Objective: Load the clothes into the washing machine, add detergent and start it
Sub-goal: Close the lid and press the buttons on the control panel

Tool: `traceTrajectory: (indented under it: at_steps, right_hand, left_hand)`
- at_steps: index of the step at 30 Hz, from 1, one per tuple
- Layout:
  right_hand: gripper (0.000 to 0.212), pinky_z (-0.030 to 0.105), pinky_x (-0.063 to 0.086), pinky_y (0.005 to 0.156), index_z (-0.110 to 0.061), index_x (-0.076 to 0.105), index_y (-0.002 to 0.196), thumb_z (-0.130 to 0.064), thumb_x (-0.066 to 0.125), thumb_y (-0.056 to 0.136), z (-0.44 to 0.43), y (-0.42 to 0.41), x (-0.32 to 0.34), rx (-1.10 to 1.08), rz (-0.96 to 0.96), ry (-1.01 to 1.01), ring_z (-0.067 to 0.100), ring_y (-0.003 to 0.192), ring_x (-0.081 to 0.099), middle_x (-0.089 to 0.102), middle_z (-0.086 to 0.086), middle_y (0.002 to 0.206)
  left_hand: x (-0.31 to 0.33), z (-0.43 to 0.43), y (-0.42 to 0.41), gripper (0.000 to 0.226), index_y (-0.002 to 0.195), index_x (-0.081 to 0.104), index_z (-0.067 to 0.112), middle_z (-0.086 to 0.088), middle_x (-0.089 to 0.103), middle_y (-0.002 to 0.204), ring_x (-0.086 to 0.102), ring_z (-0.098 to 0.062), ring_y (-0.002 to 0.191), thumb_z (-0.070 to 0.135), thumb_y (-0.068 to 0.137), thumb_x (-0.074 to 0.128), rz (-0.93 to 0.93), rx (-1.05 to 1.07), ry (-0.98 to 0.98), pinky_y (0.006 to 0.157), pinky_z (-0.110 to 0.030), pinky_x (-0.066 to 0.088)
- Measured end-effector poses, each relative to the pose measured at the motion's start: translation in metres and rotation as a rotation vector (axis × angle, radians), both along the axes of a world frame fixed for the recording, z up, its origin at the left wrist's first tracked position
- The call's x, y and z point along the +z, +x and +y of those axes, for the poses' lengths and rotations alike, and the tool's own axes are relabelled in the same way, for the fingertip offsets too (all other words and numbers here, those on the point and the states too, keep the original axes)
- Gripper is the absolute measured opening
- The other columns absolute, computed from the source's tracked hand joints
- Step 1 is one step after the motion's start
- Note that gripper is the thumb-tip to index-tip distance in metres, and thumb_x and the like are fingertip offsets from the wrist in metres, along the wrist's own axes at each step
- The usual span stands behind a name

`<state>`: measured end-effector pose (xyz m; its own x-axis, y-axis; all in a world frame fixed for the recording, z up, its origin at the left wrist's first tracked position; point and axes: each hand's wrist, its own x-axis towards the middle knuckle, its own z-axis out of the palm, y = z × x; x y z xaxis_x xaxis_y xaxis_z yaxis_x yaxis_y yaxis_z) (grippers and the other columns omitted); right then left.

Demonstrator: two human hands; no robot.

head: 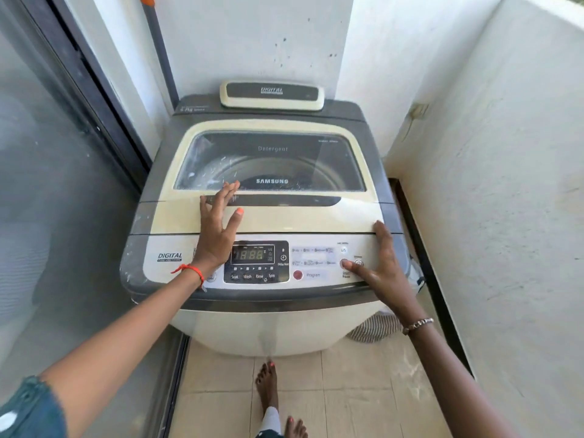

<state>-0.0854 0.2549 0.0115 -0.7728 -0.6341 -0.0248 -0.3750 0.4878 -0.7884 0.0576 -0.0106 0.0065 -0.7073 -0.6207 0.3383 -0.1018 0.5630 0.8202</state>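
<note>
A cream and grey top-loading washing machine [309, 216] stands in a narrow corner with its glass lid [271, 162] down. Part of the drum shows through the glass; no clothes are visible inside. My left hand [218, 222] lies flat on the lid's front part, fingers straight and spread. My right hand [379, 260] rests on the right end of the control panel [177, 260], its thumb on a round button [344, 263] at the right. The panel's display [252, 255] is lit and reads 1888. No detergent container is in view.
A glass sliding door [63, 184] runs along the left and white walls [489, 184] close in the back and right. A grey pole [158, 49] leans behind the machine. Striped fabric [376, 328] lies on the tiled floor by the machine's right foot. My bare feet [268, 387] stand in front.
</note>
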Motion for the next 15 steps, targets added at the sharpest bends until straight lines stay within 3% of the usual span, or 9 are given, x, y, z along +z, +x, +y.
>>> traceTrajectory:
  at_steps: [3, 7, 12, 15]
  right_hand:
    - [0.099, 0.045, 0.023, 0.115, -0.014, 0.011, 0.147, -0.032, 0.076, 0.074, -0.001, 0.002, 0.005, -0.031, -0.058, -0.029, 0.019, 0.141, 0.02, 0.015, 0.001, 0.154]
    - [0.106, 0.046, 0.026, 0.114, -0.017, 0.012, 0.146, -0.046, 0.07, 0.062, -0.001, 0.006, 0.008, -0.053, -0.12, -0.042, 0.021, 0.138, 0.024, 0.019, 0.001, 0.153]
    - [0.106, 0.04, 0.027, 0.113, -0.018, 0.02, 0.143, -0.041, 0.075, 0.055, 0.0, 0.007, 0.009, -0.094, -0.167, -0.104, 0.02, 0.134, 0.03, 0.029, -0.001, 0.147]
    - [0.108, 0.041, 0.026, 0.113, -0.019, 0.02, 0.143, -0.039, 0.075, 0.053, -0.003, 0.006, 0.009, -0.097, -0.19, -0.115, 0.02, 0.134, 0.029, 0.028, -0.001, 0.147]
  left_hand:
    - [0.0, 0.001, 0.002, 0.047, 0.129, 0.042, 0.023, 0.01, 0.046, 0.135, 0.029, 0.003, 0.131, 0.039, 0.085, 0.037, 0.006, -0.011, 0.05, 0.114, -0.053, 0.008]
    - [0.004, -0.006, 0.01, 0.04, 0.122, 0.04, 0.045, 0.015, 0.045, 0.136, 0.032, 0.005, 0.131, 0.046, 0.082, 0.041, -0.036, -0.108, 0.218, 0.117, -0.047, 0.006]
    - [0.012, -0.009, 0.014, 0.046, 0.131, 0.036, 0.034, 0.009, 0.038, 0.144, 0.027, -0.003, 0.134, 0.035, 0.085, 0.04, -0.117, -0.167, 0.319, 0.117, -0.039, 0.014]
    - [0.015, -0.009, 0.015, 0.043, 0.129, 0.037, 0.038, 0.012, 0.037, 0.142, 0.024, -0.005, 0.135, 0.037, 0.086, 0.039, -0.148, -0.173, 0.3, 0.115, -0.037, 0.013]
